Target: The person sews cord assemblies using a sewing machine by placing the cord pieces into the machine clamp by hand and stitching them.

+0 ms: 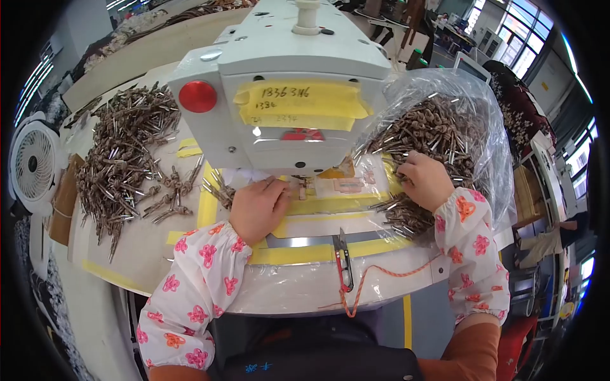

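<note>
My left hand (259,208) rests on the taped bed of a white sewing machine (298,70), its fingers pressed together beside the needle area. What those fingers hold, if anything, is hidden. At the near edge of the right-hand pile of brown knotted cords with metal tips (438,130), my right hand (427,181) is curled with thumb and fingers together. I cannot make out what is in its grasp. More such cords (403,219) lie below the right hand. A few others (219,190) poke out just left of my left hand.
A second large pile of knotted cords (127,159) covers the table's left side. Clear plastic sheeting (489,127) surrounds the right pile. Thread snips (344,263) on an orange cord (394,273) lie at the front edge. A white fan (38,162) stands far left.
</note>
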Available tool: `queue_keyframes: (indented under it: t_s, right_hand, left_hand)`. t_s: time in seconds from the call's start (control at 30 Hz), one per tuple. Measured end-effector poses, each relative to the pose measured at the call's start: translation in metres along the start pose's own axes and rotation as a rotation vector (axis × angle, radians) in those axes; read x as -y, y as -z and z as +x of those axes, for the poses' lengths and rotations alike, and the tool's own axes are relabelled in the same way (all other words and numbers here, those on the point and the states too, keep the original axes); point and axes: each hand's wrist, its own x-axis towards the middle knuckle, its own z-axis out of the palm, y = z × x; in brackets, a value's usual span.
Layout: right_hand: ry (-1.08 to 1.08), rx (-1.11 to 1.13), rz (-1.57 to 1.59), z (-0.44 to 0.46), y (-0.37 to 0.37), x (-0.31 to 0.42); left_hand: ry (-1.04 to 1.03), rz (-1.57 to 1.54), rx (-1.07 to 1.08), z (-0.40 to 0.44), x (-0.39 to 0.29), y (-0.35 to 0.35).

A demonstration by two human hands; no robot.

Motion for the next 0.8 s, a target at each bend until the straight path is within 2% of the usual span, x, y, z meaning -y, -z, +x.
queue_keyframes:
  t_s: [0.07, 0.13, 0.2, 0.27, 0.3, 0.37, 0.4, 0.47, 0.5, 0.63, 0.7, 0.73, 0.8]
  right_hand:
    - [-0.07, -0.17, 0.445, 0.009, 0.025, 0.022]
    - [-0.022, -0.172, 0.777, 0.016, 0.038, 0.047]
    - [0.049, -0.079, 0.972, 0.025, 0.03, 0.065]
    - [0.016, -0.019, 1.217, 0.039, 0.003, 0.082]
    - [0.026, -0.022, 1.215, 0.045, -0.013, 0.09]
    - [-0.096, 0.038, 1.462, 0.056, -0.04, 0.102]
    - [-0.082, 0.036, 1.465, 0.058, -0.046, 0.103]
    - [-0.09, 0.022, 1.275, 0.056, -0.059, 0.106]
    - [-0.164, -0.003, 1.512, 0.055, -0.063, 0.109]
    - [-0.294, 0.011, 1.655, 0.053, -0.059, 0.111]
    - [-0.226, -0.064, 1.35, 0.054, -0.062, 0.112]
    - [-0.229, -0.061, 1.352, 0.055, -0.063, 0.112]
    - [-0.16, -0.171, 1.122, 0.056, -0.065, 0.112]
  left_hand:
    - [0.052, -0.154, -0.016, 0.0, -0.002, 0.001]
    - [0.056, -0.18, -0.005, 0.001, -0.003, 0.003]
    - [-0.04, -0.329, -0.022, 0.002, -0.001, 0.001]
    - [-0.017, -0.406, 0.028, 0.002, -0.001, 0.005]
    - [0.018, -0.469, 0.081, 0.002, -0.001, 0.008]
    - [0.033, -0.485, 0.11, 0.003, -0.001, 0.011]
    - [0.034, -0.472, 0.104, 0.004, -0.001, 0.011]
    - [0.046, -0.458, 0.081, 0.002, 0.0, 0.009]
    - [0.017, -0.42, 0.075, 0.001, 0.002, 0.009]
    - [-0.077, -0.202, 0.075, 0.002, 0.004, 0.003]
    - [-0.09, -0.111, 0.086, 0.003, 0.004, 0.001]
    - [-0.088, -0.114, 0.089, 0.003, 0.005, 0.001]
    - [-0.096, -0.044, 0.103, 0.004, 0.006, 0.001]
